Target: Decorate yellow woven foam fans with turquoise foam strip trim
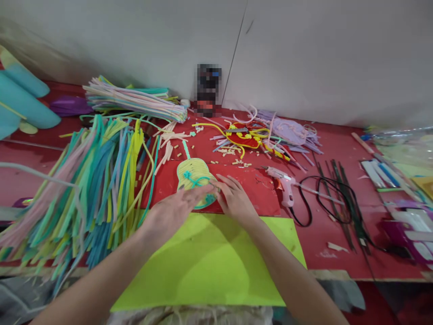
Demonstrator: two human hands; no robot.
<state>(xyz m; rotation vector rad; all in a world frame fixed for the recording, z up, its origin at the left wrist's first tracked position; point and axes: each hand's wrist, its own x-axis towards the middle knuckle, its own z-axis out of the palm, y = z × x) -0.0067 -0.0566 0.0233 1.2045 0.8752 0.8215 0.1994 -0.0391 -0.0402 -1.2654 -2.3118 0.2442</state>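
Note:
A pale yellow guitar-shaped craft [191, 169], built from rows of fuzzy chenille stems, lies on a red sheet. It has a teal edge, a teal neck and small teal flower shapes. My left hand [177, 205] reaches over its lower part, fingers stretched to the right across it. My right hand [235, 198] rests at its right edge with fingers spread. The fingertips of both hands meet near a curved teal stem [202, 179] on the craft. My left hand covers part of the lower body, so contact there is partly hidden.
A lime green sheet [209, 262] lies under my forearms. Bundled chenille stems [101, 171] fill the left, with another bundle [135, 99] behind. Cut pieces and a red-and-yellow craft [243, 135] lie at the back. A pink glue gun [286, 185] with black cord sits right.

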